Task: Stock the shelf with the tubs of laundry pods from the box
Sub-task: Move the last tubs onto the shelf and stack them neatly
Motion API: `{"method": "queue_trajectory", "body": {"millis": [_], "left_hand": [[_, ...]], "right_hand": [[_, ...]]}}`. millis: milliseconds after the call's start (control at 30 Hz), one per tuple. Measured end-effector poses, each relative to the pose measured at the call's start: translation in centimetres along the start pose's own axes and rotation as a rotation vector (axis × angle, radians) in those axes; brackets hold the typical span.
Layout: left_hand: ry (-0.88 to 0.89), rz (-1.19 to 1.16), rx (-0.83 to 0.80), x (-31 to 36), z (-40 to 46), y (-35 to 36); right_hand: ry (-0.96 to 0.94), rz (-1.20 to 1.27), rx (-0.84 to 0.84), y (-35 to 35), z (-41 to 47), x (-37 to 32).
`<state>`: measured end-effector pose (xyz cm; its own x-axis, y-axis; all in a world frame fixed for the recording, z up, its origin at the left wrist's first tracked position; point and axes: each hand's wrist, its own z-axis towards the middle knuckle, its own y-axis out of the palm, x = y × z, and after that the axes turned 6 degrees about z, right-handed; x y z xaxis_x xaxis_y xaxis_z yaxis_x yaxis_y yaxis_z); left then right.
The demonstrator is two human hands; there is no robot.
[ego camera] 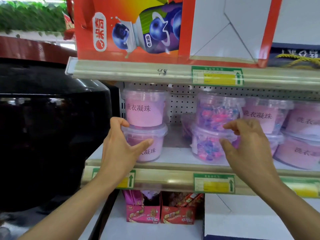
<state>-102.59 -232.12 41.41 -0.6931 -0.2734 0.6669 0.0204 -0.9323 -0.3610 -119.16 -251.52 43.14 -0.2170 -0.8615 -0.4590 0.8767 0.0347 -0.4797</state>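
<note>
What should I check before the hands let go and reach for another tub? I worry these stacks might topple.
1. Left hand grips the lower left tub: ok.
2. Upper left tub sits level on it: ok.
3. Right hand holds nothing, fingers by the middle lower tub: ok.
4. Middle stack labels face forward: not ok, only pods show.
5. Free shelf space between the stacks: ok.
6. Supply box: cannot tell, not in view.
</note>
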Motion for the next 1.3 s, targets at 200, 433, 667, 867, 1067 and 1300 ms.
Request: {"method": "queue_trajectory", "body": {"millis": [200,433,667,867,1067,1300], "left_hand": [[-0.029,0.032,0.005,0.4,-0.5,0.3],[0.224,0.322,0.248,2.0,-3.6,2.0],[0.384,0.245,-0.037,5.1,-4.2,5.6],[0.140,0.106,-0.231,6.3,-3.4,7.2],[-0.030,-0.051,-0.370,6.7,-2.3,8.7],[0.195,0.126,-0.137,7.4,-4.5,7.9]], "right_hand": [[-0.064,-0.075,-0.074,-0.1,-0.1,2.2],[-0.279,-0.007,-0.080,0.0,1.2,4.1],[-0.284,0.177,-0.209,-0.5,2.0,4.9],[-0.199,0.209,-0.159,-1.9,1.1,3.9],[-0.370,0.122,-0.151,-0.2,0.1,3.1],[-0.266,0.292,-0.211,-0.2,2.6,6.2]]}}
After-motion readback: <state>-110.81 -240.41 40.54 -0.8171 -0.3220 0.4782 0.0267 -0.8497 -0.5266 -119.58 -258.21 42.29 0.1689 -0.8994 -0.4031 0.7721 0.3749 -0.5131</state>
